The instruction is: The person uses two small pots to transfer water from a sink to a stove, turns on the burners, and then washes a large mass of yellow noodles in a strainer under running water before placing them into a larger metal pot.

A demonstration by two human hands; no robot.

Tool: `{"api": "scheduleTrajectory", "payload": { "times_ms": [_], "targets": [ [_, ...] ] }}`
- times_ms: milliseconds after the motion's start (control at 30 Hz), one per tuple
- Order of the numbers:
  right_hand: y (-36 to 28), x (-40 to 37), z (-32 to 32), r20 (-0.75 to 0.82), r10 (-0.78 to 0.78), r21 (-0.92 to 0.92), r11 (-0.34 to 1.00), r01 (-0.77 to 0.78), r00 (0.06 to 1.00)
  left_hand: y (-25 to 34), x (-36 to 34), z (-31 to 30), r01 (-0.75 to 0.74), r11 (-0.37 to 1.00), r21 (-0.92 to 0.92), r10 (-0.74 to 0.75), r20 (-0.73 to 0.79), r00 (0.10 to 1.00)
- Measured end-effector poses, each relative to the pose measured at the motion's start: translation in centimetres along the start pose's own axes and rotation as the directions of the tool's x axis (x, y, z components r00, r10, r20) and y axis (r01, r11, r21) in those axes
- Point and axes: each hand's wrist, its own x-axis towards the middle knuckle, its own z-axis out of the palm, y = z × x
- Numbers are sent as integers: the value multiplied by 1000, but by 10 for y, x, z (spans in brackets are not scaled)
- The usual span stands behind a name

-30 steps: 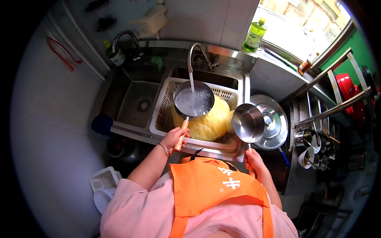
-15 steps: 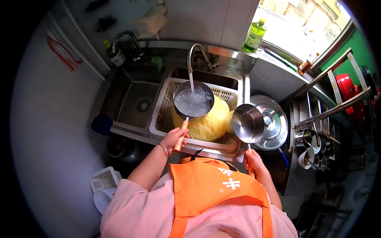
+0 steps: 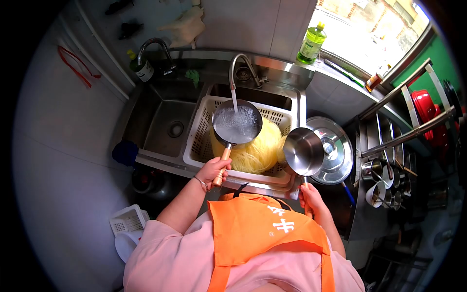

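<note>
My left hand (image 3: 214, 170) is closed round the wooden handle of a dark-rimmed pan (image 3: 236, 131). Water from the right faucet (image 3: 232, 73) pours into this pan, which has bubbling water in it. Under the pan, yellow noodle-like strands (image 3: 258, 158) in a clear bag or heap fill part of a white perforated basket (image 3: 197, 146) on the sink. My right hand (image 3: 311, 195) grips the handle of an empty steel saucepan (image 3: 304, 152), held at the basket's right edge with its inside facing up.
Left of the basket is a sink basin (image 3: 168, 126) with another faucet (image 3: 155, 46). A large metal lid (image 3: 340, 151) lies at the right, beside a metal rack (image 3: 413, 131) and several small pots (image 3: 372, 169). A green bottle (image 3: 311, 45) stands on the sill.
</note>
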Motion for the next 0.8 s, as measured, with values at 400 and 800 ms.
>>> {"api": "scheduleTrajectory", "payload": {
  "times_ms": [400, 800],
  "targets": [
    [0, 0, 0, 2, -5, -7, 1000, 5, 1000, 0, 2, -3, 28, 996, -81, -23, 58, 998],
    [1, 1, -1, 19, -6, 18, 1000, 5, 1000, 0, 6, -5, 73, 979, -191, -51, 115, 992]
  ]
}}
